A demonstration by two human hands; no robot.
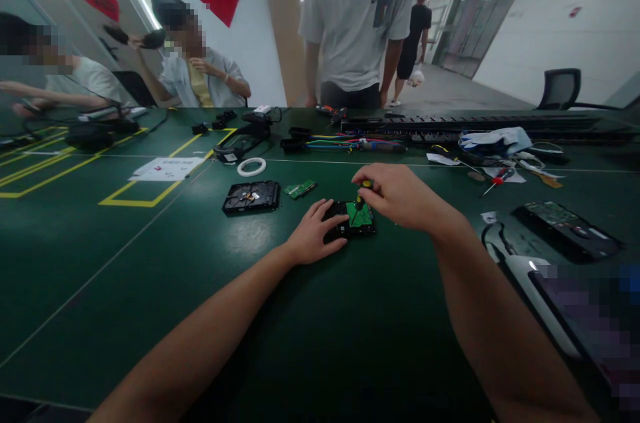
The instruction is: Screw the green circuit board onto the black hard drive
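Note:
A black hard drive (pixel 369 229) with a green circuit board (pixel 366 215) on top lies flat on the green table in front of me. My left hand (pixel 316 236) rests across the drive's left side, fingers spread. In my right hand (pixel 400 199) is a screwdriver (pixel 367 184) with a yellow and black handle, gripped from above. It stands nearly upright over the board; I cannot make out its tip against a screw. Beyond my left hand lie a loose green circuit board (pixel 301 189) and a second hard drive (pixel 251 197), without a board on its upper face.
A third hard drive (pixel 567 229) and a tablet-like device (pixel 565 316) lie at the right. Further back are a red-handled screwdriver (pixel 498 181), a white tape roll (pixel 251 167), colored wires (pixel 350 141) and a long black rack strip (pixel 470 124). Several people are beyond the table.

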